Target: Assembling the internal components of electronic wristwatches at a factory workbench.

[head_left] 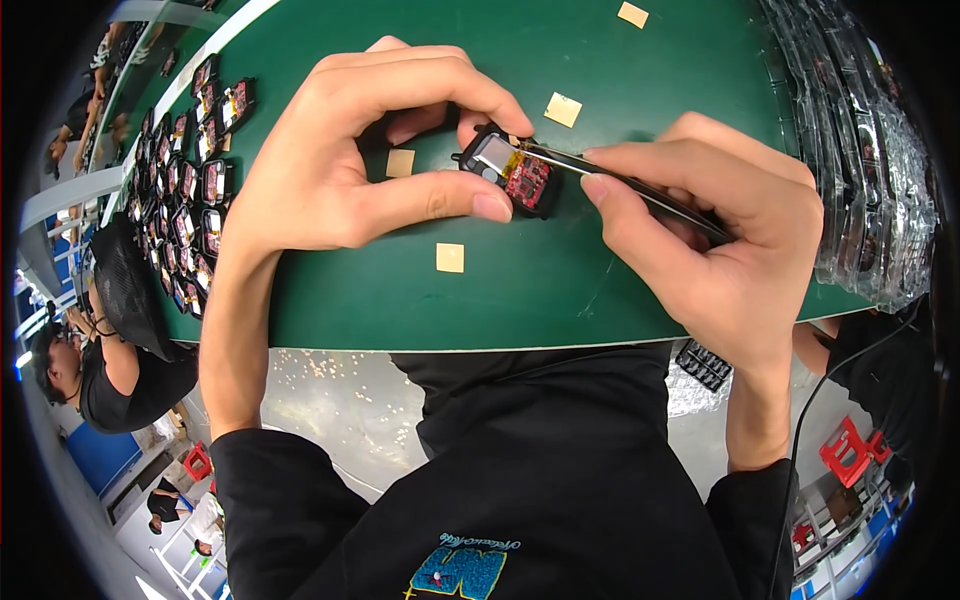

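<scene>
Lettering [482, 541], stitched blue, marks the black shirt [560, 465]; right grip [740, 265] holds tweezers [645, 188].

Electronics workshop — tweezers [648, 191], circuit board [527, 184]

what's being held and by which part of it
The left grip holds a black-cased circuit-board module by opposite edges; the right grip pinches dark tweezers by their arms.
</scene>
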### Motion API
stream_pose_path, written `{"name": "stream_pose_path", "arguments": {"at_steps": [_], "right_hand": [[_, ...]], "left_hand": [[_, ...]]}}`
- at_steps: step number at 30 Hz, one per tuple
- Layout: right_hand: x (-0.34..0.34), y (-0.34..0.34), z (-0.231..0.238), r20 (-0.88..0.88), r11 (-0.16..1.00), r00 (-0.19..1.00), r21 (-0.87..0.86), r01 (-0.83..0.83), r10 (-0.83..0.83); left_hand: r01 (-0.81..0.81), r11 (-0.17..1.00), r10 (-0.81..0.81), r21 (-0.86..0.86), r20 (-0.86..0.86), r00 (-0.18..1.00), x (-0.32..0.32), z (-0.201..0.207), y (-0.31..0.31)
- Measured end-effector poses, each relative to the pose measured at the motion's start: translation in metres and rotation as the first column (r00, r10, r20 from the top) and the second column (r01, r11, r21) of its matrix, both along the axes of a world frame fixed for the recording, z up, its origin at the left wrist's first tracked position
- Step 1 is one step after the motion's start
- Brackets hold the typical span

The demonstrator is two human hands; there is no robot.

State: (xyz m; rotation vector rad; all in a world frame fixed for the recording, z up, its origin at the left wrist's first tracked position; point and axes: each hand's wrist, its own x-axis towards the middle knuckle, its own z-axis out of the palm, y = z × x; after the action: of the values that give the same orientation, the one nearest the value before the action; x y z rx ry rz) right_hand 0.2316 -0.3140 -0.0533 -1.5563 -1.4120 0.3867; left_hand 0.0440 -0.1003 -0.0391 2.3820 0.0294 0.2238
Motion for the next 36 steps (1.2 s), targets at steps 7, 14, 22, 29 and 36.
{"name": "stream_pose_path", "arguments": {"at_steps": [7, 14, 22, 29, 36], "right_hand": [[0.001, -0.002, 0.001, 0.066, 0.998, 0.997, 0.060, 0.029, -0.033], [0.003, -0.004, 0.003, 0.036, 0.999, 0.999, 0.025, 0.027, -0.028], [0.000, 0.000, 0.001, -0.011, 0.999, 0.999, 0.011, 0.046, -0.046], [0.001, -0.005, 0.003, -0.081, 0.996, 0.993, -0.010, 0.087, -0.087], [-0.002, -0.003, 0.001, 0.012, 1.000, 1.000, -0.011, 0.028, -0.028]], "left_hand": [[-0.031, 0.999, 0.031, -0.013, 0.017, 0.999, 0.000, -0.002, -0.002], [-0.028, 0.999, 0.027, -0.026, -0.038, 0.999, -0.002, 0.000, 0.002], [-0.147, 0.969, 0.145, -0.199, -0.028, 0.989, -0.002, -0.002, -0.009], [0.029, 0.999, -0.029, -0.037, -0.002, 1.000, -0.004, -0.001, 0.002], [-0.029, 0.999, 0.029, -0.015, 0.014, 0.999, -0.002, -0.001, -0.001]]}}
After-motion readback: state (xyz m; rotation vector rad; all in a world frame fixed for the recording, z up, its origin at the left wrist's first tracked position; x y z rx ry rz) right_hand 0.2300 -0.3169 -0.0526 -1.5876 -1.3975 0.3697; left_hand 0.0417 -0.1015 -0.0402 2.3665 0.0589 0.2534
